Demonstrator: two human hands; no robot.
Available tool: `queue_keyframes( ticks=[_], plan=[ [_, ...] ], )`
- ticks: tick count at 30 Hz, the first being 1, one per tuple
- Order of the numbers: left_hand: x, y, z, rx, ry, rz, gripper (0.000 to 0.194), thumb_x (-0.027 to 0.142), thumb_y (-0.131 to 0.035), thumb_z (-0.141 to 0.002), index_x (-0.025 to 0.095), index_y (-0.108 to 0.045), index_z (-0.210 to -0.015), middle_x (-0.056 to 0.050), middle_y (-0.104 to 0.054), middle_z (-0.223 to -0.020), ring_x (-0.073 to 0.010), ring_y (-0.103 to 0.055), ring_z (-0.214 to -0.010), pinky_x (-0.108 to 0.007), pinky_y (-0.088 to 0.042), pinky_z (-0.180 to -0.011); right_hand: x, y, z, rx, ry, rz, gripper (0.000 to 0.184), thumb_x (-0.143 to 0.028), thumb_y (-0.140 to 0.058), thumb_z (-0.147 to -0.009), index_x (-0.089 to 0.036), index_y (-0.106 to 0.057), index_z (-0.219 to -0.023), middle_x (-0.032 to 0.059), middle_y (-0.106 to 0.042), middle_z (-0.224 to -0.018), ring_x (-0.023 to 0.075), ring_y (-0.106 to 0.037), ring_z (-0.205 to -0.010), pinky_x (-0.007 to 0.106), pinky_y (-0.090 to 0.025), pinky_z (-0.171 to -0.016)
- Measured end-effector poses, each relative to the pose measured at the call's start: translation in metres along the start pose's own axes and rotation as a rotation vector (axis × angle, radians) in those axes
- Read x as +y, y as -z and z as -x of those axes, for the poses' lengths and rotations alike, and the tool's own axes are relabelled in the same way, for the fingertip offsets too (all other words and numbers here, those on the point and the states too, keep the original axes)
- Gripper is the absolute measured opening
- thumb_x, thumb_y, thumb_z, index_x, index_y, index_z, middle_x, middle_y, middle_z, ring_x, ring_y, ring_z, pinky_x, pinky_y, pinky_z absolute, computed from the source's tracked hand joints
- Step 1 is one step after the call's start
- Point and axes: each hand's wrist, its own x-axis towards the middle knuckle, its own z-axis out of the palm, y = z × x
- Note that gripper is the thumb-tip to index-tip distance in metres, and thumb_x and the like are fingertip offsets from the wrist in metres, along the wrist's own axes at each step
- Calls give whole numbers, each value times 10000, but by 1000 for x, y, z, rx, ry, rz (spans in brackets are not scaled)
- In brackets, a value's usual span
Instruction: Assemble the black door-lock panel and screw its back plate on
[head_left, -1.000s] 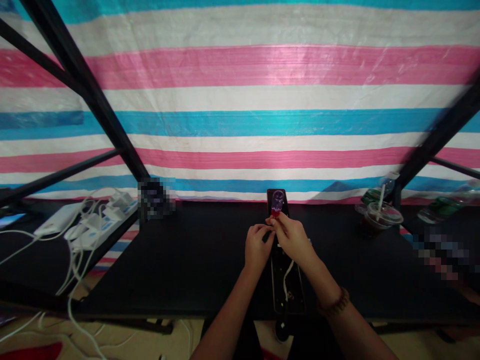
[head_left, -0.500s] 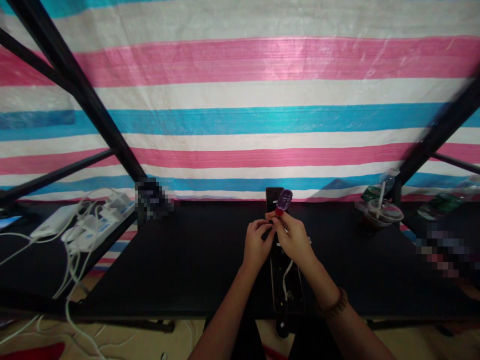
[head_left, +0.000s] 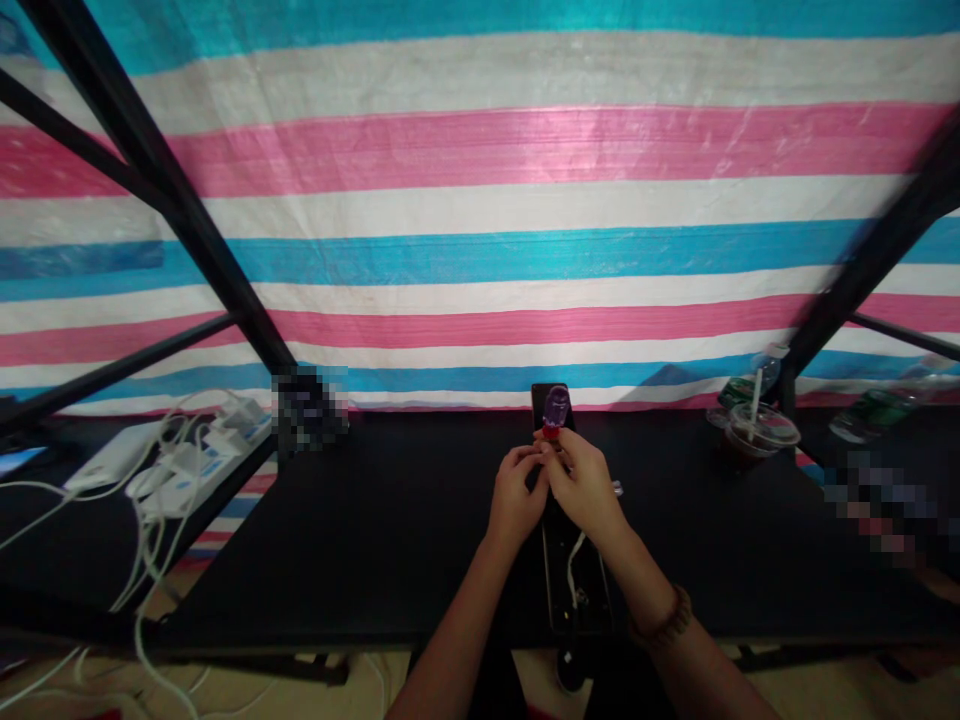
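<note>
My right hand (head_left: 581, 480) is closed on a screwdriver (head_left: 556, 408) with a clear purple handle and a red collar. The handle points up and away from me; the shaft is hidden by my fingers. Fingertips of my left hand (head_left: 517, 490) are pinched against those of the right, and whatever they grip is too small to tell. Under both hands a long, narrow black casing (head_left: 566, 590) lies on the black table (head_left: 405, 540). A white wire (head_left: 572, 570) runs inside it, and small light parts show near its front end.
To the left, a white power strip (head_left: 180, 480) carries several plugs and tangled cables beside a white box (head_left: 112, 455). A lidded drink cup (head_left: 759, 435) with a straw and a plastic bottle (head_left: 765, 370) stand at the right. Black metal posts (head_left: 217, 270) frame a striped tarp (head_left: 525, 250).
The screwdriver's handle has tipped from leaning right to nearly straight. Both hands stay together over the casing. The whole view has shifted slightly downward.
</note>
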Motion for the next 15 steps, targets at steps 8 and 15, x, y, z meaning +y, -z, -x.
queue_keyframes(
  ticks=[8,15],
  plan=[
    [4,5,-1,-23,-18,-40,152,128,-630,-864,192,-735,-953,-96,-712,-1069,-237,-662,-1037,-407,-524,-957,7,-12,5,193,-151,-77,114,-316,-635,-882,-210,-665,-910,47,-724,-825,209,-711,-750,307,-563,-708],
    [13,4,-2,-5,-10,-48,160,129,-601,-886,192,-718,-975,-88,-728,-1064,-218,-670,-1009,-355,-534,-891,11,-11,6,100,-67,-6,242,-263,-461,-956,-204,-674,-1055,101,-749,-1025,235,-724,-952,365,-570,-851]
  ],
)
